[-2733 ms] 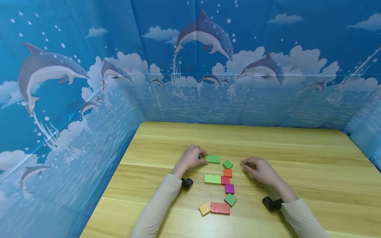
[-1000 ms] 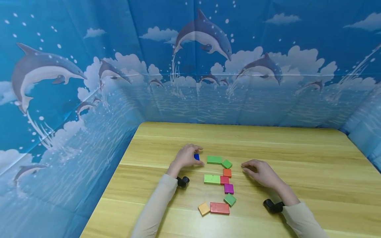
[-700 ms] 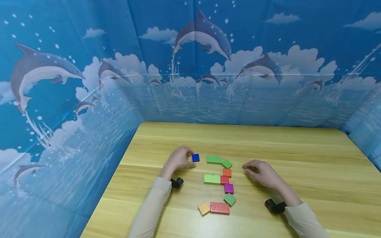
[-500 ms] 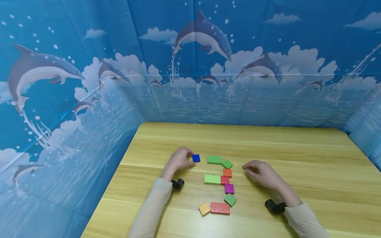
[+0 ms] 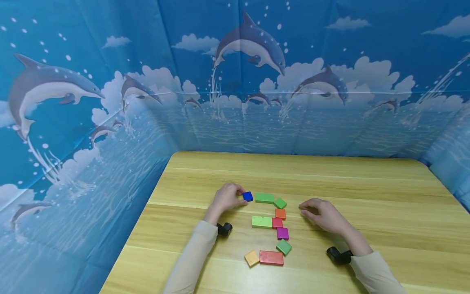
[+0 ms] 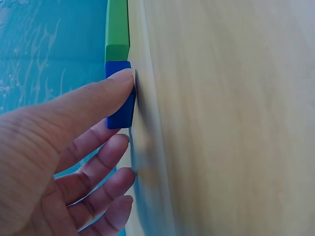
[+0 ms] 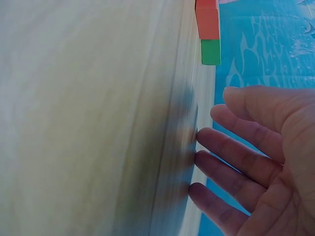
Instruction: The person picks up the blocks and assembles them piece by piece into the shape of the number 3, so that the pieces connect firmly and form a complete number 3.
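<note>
My left hand [image 5: 227,198] pinches a small blue square block [image 5: 247,196] between thumb and index finger, its other fingers loosely bent. In the left wrist view the blue block [image 6: 120,115] stands end to end with a long green block [image 6: 117,29]; the thumb covers part of it. A small green block [image 5: 280,203] sits at the right end of the long green one. Right of that, my right hand [image 5: 323,214] holds nothing; its fingers are relaxed. In the right wrist view its fingers [image 7: 241,147] are apart from an orange-red block [image 7: 207,22] and a green block [image 7: 211,52].
Below, on the wooden table [image 5: 349,175], lie an orange block [image 5: 280,213], a lime block [image 5: 262,221], a red square [image 5: 277,223], a purple block [image 5: 282,233], another green block [image 5: 284,247], a long red block [image 5: 271,257] and a yellow-orange block [image 5: 251,258]. A dolphin-printed curtain [image 5: 227,122] hangs behind.
The left hand let the blue block show on the table, left of the long green block, then moved it right, turned, close to that block's left end. The right hand hardly moved.
</note>
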Demonstrator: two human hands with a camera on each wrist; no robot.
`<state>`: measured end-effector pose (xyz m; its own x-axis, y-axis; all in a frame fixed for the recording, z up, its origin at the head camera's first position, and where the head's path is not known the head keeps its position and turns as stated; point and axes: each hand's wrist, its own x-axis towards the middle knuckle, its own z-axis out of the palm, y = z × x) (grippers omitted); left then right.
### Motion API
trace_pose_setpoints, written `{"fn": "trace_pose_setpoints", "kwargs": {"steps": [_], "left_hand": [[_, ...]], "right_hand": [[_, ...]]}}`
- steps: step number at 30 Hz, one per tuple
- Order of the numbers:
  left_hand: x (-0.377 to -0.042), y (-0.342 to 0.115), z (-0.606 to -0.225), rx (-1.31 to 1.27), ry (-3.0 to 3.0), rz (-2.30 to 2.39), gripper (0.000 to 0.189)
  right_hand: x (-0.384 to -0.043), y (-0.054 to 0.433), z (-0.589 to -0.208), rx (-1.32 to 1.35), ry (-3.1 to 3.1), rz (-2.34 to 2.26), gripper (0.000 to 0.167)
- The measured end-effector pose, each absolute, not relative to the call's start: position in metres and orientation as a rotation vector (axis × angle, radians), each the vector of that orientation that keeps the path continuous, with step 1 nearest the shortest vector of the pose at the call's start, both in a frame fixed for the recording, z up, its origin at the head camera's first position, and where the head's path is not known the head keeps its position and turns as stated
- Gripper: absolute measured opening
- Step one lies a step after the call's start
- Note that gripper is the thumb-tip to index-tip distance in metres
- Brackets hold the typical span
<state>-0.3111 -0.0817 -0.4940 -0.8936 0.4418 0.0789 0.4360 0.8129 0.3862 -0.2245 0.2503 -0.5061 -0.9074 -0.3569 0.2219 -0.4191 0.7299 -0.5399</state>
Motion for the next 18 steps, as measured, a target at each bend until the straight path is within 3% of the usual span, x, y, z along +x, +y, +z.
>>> {"fn": "trace_pose_setpoints", "kwargs": {"steps": [18], "left_hand": [[-0.3095, -0.0736, -0.4906, 0.736, 2.971, 0.605, 0.036]], "right_hand": [[-0.2246, 0.2497, -0.5066, 0.622, -2.821, 0.938, 0.019]]}}
